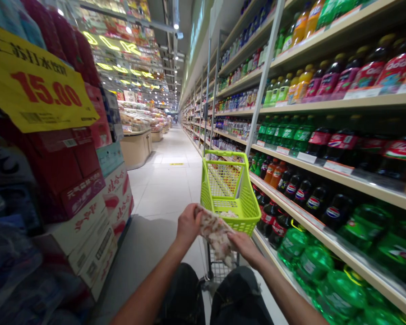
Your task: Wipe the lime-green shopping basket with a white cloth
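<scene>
A light, patterned cloth (215, 229) is stretched between my two hands, in front of my knees. My left hand (188, 222) pinches its upper left end, fingers closed. At its right side my right hand (243, 246) grips the edge. The cloth's lower part hangs down in loose folds. Just beyond it stands a lime-green shopping cart (253, 211) with a plastic basket. Something pale and patterned, perhaps more cloth, lies in the basket; I cannot make out exactly what.
Shelves (325, 164) of bottled drinks run along the right, with large green bottles (338, 289) at the bottom. Stacked cartons (91, 239) and a yellow price sign (40, 85) stand close on the left. A tiled aisle (165, 180) leads ahead past display counters (135, 146).
</scene>
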A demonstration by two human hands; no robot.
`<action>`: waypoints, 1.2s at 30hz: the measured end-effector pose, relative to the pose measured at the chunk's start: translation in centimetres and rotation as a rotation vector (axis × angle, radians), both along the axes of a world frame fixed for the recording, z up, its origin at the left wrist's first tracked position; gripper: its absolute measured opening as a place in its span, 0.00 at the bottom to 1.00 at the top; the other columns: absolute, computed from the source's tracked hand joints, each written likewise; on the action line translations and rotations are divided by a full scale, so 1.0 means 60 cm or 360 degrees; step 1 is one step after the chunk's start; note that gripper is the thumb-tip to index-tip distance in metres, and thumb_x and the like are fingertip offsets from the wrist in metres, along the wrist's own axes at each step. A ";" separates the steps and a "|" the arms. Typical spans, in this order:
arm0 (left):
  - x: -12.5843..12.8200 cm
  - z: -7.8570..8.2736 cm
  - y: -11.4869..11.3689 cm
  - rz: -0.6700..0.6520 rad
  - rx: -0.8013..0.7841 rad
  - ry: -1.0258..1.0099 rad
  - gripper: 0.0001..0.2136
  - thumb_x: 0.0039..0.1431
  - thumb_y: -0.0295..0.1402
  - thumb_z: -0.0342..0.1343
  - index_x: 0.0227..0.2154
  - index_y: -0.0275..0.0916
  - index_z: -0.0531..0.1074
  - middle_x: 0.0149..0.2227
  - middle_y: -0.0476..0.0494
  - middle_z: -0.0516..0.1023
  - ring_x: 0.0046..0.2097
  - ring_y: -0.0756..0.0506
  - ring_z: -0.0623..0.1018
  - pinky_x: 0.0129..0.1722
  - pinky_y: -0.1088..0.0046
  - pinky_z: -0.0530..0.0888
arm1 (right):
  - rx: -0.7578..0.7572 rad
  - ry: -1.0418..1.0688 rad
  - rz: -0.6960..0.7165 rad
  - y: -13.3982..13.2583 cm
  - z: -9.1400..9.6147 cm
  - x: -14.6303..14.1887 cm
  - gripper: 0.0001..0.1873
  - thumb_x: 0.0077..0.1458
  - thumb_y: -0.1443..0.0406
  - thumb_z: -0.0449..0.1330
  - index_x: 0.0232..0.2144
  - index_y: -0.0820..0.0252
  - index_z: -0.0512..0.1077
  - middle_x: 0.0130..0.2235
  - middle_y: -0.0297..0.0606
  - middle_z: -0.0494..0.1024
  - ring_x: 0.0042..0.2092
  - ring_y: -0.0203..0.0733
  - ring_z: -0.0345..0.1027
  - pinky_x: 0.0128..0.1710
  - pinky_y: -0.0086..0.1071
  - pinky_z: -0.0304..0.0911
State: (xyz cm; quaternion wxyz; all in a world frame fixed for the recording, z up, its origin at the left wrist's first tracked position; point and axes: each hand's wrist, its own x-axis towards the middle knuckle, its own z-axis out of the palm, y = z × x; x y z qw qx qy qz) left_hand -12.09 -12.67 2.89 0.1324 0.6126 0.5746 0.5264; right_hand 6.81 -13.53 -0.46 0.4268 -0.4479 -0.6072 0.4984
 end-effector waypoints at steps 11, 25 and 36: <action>0.039 -0.047 -0.016 -0.0391 -0.0363 -0.0609 0.10 0.44 0.30 0.56 0.33 0.37 0.70 0.40 0.40 0.73 0.44 0.43 0.71 0.46 0.64 0.67 | -0.0525 0.0825 -0.0010 -0.011 0.009 -0.025 0.18 0.37 0.57 0.63 0.30 0.62 0.71 0.29 0.36 0.75 0.29 0.37 0.67 0.27 0.30 0.63; 0.060 -0.076 0.005 -0.1106 -0.1048 -0.1806 0.14 0.37 0.26 0.61 0.31 0.33 0.71 0.28 0.44 0.76 0.27 0.49 0.73 0.28 0.75 0.67 | 0.0646 -0.0723 -0.0031 0.013 0.075 0.009 0.23 0.47 0.70 0.47 0.46 0.58 0.69 0.46 0.39 0.73 0.47 0.43 0.64 0.49 0.39 0.57; 0.076 -0.089 -0.003 -0.0958 -0.1018 -0.1805 0.09 0.40 0.30 0.60 0.27 0.32 0.70 0.24 0.47 0.74 0.27 0.50 0.73 0.29 0.76 0.68 | 0.0920 -0.1182 -0.0056 -0.035 -0.013 -0.007 0.21 0.50 0.63 0.53 0.48 0.56 0.66 0.58 0.45 0.58 0.59 0.50 0.48 0.55 0.53 0.44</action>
